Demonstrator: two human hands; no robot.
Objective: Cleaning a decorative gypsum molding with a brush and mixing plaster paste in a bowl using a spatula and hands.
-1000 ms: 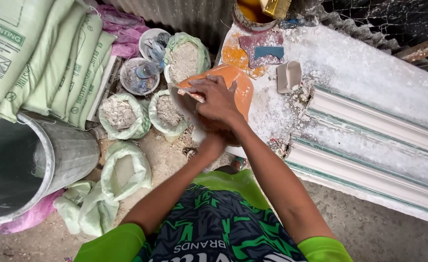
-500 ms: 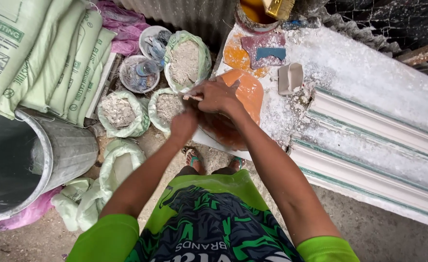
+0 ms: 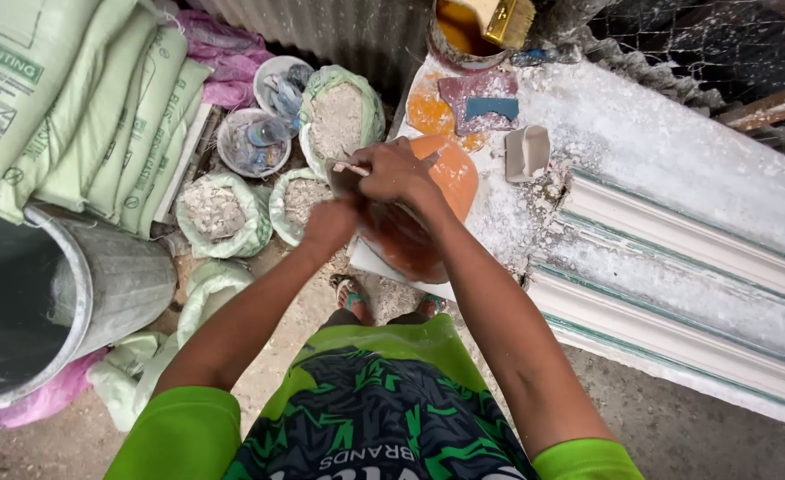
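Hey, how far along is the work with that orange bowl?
Done: white powder already coats the table, and moulded white strips lie on it. In hand: the left hand steadies the orange bowl while the right hand works a thin tool in it. The bowl's contents are hidden, so what remains is unclear.

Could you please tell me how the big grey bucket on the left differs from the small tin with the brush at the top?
The grey bucket stands on the ground beside the stacked sacks; the tin sits up on the white-dusted bench. The bucket is far larger. The bucket's inside looks dark and grey; the tin holds something orange, with a brush resting across it. Both are round and open-topped.
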